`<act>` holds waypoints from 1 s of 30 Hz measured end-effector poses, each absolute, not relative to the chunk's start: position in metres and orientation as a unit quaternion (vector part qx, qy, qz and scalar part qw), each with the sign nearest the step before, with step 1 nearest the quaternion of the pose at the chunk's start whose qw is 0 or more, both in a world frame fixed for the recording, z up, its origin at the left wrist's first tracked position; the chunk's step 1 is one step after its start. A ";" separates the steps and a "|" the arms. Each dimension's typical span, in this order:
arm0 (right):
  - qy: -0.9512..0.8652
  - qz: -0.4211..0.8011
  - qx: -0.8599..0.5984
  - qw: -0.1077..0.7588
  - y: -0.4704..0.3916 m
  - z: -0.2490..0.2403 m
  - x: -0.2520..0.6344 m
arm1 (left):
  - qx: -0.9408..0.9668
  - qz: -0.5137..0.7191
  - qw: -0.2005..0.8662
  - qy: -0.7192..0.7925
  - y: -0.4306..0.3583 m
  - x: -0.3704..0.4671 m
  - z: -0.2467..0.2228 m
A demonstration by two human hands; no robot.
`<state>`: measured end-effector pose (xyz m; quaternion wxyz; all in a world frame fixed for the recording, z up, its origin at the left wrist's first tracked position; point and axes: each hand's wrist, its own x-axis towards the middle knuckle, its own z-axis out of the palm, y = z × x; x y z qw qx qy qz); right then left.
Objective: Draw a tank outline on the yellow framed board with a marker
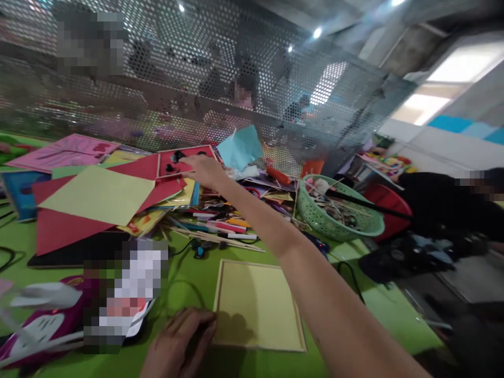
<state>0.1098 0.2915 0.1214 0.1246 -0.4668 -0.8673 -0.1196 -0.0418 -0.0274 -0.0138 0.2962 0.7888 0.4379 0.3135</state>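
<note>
My left hand [179,341] rests on the green table, fingers curled in toward the thumb. Its fingertips meet the left edge of a pale yellow sheet [255,304] with a thin wooden-stick frame; whether they grip that edge or some small thing is hidden. Stretched forward across the sheet, my right hand [207,169] reaches over a red, stick-framed tray [159,168] holding small round black pieces [170,167]. Its fingers point down toward those pieces, and their tips are too small and blurred to make out.
Folded red and yellow paper [98,194] lies at left, near a purple tissue pack [51,315]. Markers [224,227] and sticks [220,241] are piled mid-table. A green basket [334,226] stands right, a perforated metal screen [177,68] behind. A person in black [441,205] is at far right.
</note>
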 end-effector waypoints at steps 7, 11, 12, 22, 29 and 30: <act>-0.724 -0.115 -0.670 0.116 0.250 0.137 0.270 | 0.793 0.322 0.295 0.425 -0.026 -0.041 -0.015; -0.700 -0.094 -0.706 0.059 0.246 0.106 0.325 | 0.765 0.350 0.288 0.458 -0.030 -0.036 -0.019; -0.692 -0.097 -0.713 0.056 0.247 0.098 0.329 | 0.755 0.354 0.288 0.470 -0.030 -0.034 -0.019; -0.586 -0.153 -0.776 0.176 0.250 0.105 0.341 | 0.785 0.314 0.274 0.458 -0.021 -0.040 -0.018; -0.589 -0.200 -0.716 0.317 0.233 0.151 0.347 | 0.779 0.304 0.271 0.476 -0.021 -0.041 -0.019; -0.597 -0.217 -0.685 0.356 0.230 0.156 0.345 | 0.776 0.302 0.275 0.480 -0.021 -0.040 -0.018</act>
